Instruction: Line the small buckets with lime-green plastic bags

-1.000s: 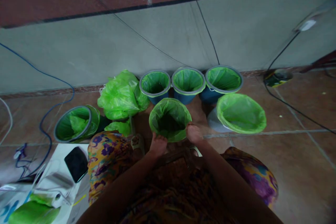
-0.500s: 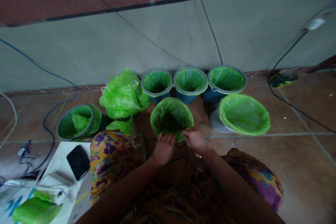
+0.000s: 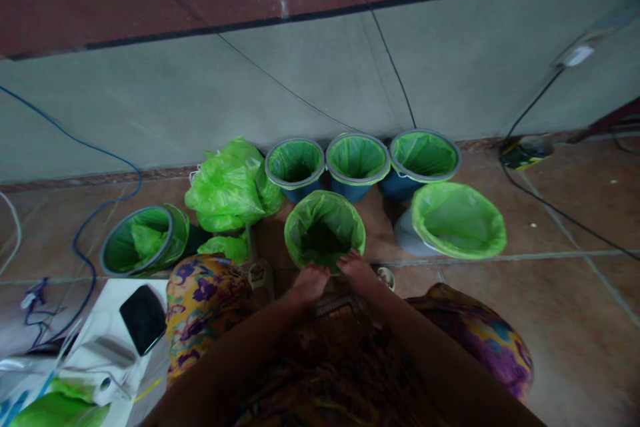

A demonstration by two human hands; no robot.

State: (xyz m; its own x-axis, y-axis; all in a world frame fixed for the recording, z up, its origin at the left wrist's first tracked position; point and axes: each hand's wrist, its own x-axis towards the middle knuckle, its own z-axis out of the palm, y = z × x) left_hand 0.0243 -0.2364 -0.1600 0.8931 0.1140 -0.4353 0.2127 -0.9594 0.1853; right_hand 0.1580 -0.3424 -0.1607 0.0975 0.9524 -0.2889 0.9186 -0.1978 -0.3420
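A bin lined with a green bag (image 3: 324,203) stands upright between my knees, the bag folded over its rim all round. My left hand (image 3: 311,281) is closed on the near edge of the bag, left of centre. Close beside it, my right hand (image 3: 359,272) grips the same near edge, fingers curled over the rim. Both hands rest at the front of the bin. To the right, another bin with a green bag over its rim (image 3: 459,220) leans at a tilt.
Several blue bins with grey rings and green liners (image 3: 358,159) line the wall. A heap of green bags (image 3: 227,183) lies left of them. One lined bin (image 3: 137,240) tilts farther left, by a white table with a phone (image 3: 143,320). Cables (image 3: 90,220) cross the floor.
My right hand has moved left along the near rim, closer to my left hand. The left hand has shifted slightly down. The whole view has drifted a little.
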